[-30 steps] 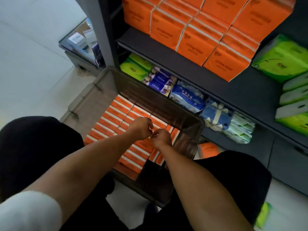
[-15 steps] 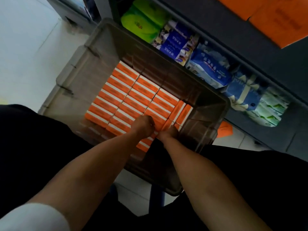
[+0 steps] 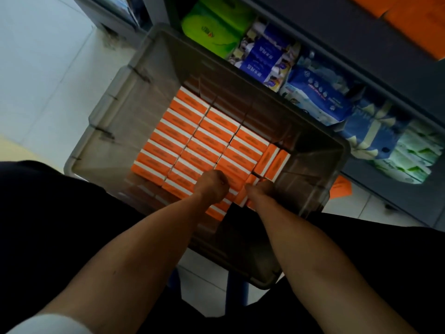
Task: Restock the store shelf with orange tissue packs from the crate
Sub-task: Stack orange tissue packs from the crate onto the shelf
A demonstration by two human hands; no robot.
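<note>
A view from above, looking down a person's two bare forearms into a translucent grey crate (image 3: 113,121) standing on the pale tiled floor in front of a dark store shelf (image 3: 361,51).

The crate looks nearly full: orange tissue packs (image 3: 192,138) lie flat in tight rows across its bottom, with a few standing on edge at the right end. Judging from this, most of the restocking is left to do, though some orange packs already sit on the upper shelf at the top right corner.

The left hand (image 3: 212,186) rests knuckles-up on the near rows, its fingers curled down onto the packs. Just to its right, the right hand (image 3: 261,189) curls its fingers around the edge of an upright pack in the near right corner. Whether either hand has a firm grip cannot be told; the fingertips are hidden.

Green, blue and white tissue bundles (image 3: 313,92) fill the lower shelf beyond the crate.
</note>
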